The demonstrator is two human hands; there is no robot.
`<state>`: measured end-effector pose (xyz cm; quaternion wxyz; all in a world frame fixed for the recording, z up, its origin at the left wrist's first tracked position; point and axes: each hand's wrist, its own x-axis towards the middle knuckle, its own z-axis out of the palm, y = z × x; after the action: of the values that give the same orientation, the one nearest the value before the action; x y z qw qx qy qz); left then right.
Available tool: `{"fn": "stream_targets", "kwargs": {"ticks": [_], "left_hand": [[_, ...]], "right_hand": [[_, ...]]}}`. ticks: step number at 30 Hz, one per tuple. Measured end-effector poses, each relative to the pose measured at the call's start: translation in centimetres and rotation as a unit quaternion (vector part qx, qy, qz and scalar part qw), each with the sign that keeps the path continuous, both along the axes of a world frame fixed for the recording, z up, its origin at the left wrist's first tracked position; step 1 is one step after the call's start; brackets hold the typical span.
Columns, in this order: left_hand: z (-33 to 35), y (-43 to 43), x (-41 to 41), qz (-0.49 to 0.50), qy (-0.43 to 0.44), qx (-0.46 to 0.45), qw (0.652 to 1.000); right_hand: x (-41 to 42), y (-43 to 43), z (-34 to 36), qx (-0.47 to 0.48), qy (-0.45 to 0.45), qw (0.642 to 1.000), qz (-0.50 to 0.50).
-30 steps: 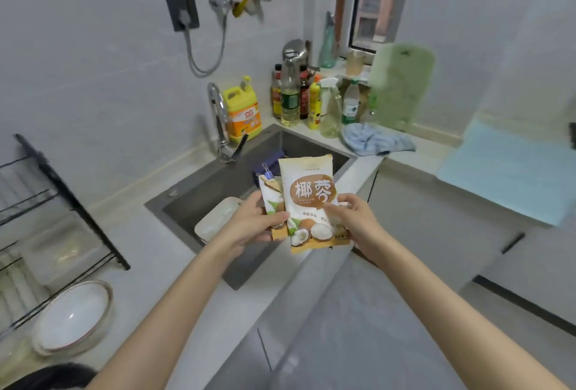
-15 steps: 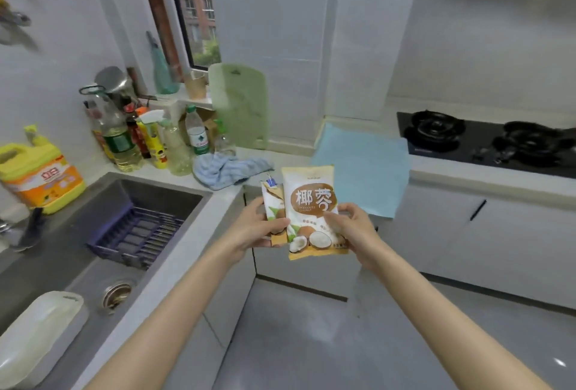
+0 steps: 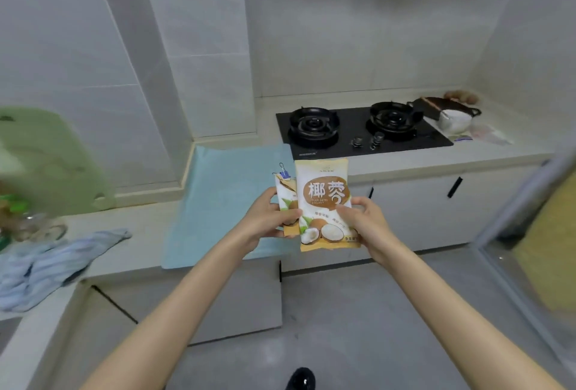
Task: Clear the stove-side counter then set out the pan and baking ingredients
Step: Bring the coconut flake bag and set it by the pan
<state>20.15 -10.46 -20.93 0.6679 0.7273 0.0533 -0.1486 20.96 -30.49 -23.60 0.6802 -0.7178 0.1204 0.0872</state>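
Note:
I hold two coconut-flake bags upright in front of me, above the floor near the counter edge. My right hand grips the larger full bag, white and orange with coconut pictures. My left hand grips the smaller opened bag, which is closed at the top with a blue binder clip and sits partly behind the larger one. A black pan lies on the counter right of the stove, with a white bowl in front of it.
A light blue mat covers the counter left of the stove. A green cutting board leans on the wall at far left, with a blue cloth below it. Small brown items and a plastic bag lie at the counter's far right.
The view has swung right from the sink to the stove counter. Both hands keep the same hold on the two bags, carried along toward the stove side.

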Motion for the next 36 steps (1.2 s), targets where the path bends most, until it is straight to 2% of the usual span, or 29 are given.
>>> {"fn": "stream_targets", "kwargs": {"ticks": [7, 17, 25, 32, 36], "left_hand": [[0.7, -8.4, 14.3, -0.105, -0.012, 0.01, 0.994], [0.4, -24.2, 28.4, -0.206, 0.003, -0.007, 0.979], [-1.3, -39.5, 35.8, -0.231, 0.0, -0.006, 0.973], [-1.7, -53.2, 41.9, -0.212, 0.012, -0.007, 0.977], [-2.4, -58.6, 45.3, -0.217, 0.019, -0.002, 0.976]], "right_hand": [[9.9, -7.6, 1.0, -0.002, 0.006, 0.994, -0.111], [19.9, -21.8, 1.2, -0.006, 0.006, 0.975, -0.222], [27.5, -36.8, -1.4, -0.024, 0.01, 0.97, -0.241], [34.4, -50.9, -1.8, -0.04, 0.028, 0.973, -0.227], [38.0, -56.7, -2.6, -0.046, 0.051, 0.97, -0.233]]}}
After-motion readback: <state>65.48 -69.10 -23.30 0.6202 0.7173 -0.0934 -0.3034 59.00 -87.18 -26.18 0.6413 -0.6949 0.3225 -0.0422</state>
